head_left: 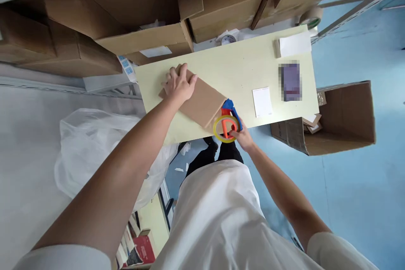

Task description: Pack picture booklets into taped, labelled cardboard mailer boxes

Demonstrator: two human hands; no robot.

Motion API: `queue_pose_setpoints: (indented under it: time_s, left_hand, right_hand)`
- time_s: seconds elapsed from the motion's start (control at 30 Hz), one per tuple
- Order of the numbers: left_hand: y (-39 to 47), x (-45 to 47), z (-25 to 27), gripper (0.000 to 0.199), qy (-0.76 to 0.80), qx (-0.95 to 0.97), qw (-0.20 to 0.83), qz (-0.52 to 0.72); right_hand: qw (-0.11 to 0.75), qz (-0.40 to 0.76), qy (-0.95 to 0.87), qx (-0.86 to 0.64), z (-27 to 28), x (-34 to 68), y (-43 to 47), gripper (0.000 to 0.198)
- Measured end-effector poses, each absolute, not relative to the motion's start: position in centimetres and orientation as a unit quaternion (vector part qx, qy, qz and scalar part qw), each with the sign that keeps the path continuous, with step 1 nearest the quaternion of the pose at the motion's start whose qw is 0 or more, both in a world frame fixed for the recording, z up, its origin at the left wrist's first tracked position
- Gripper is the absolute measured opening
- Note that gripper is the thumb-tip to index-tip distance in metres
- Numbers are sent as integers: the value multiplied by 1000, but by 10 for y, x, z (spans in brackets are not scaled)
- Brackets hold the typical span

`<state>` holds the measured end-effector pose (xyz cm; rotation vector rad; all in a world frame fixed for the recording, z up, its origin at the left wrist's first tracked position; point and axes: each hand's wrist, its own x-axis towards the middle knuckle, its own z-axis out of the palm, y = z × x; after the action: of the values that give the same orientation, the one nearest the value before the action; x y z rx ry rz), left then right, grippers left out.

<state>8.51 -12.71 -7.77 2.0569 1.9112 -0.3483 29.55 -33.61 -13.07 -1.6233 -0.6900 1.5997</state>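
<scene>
At the left, a translucent plastic bag (95, 135) sits beside the pale table (240, 67). The left hand (181, 84), fingers spread, presses on the far left end of a flat brown cardboard box (204, 100), which lies slantwise on the table's left half. At the box's near right end is a blue and red tape dispenser (226, 110) with a yellow-edged roll (216, 130); whether it touches the cardboard, I cannot tell. The right hand (243, 136) grips the dispenser at the table's near edge. Farther right lie a white card (262, 102) and a blurred purple item (291, 81); beyond the table stands an open carton (349, 112).
</scene>
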Motion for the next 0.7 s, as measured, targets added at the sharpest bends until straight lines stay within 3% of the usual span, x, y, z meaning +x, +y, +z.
queue_pose_setpoints:
  time_s: [0.17, 0.3, 0.7]
  left_hand:
    - [-149, 59, -73, 98, 688, 698, 157, -122]
    - [-155, 63, -66, 96, 571, 796, 170, -111]
    - [-157, 67, -69, 92, 556, 810, 145, -118]
  right_hand:
    - [335, 660, -362, -567, -127, 330, -225, 71]
    - [280, 692, -386, -542, -128, 343, -184, 70]
    - [250, 655, -418, -577, -142, 352, -253, 80]
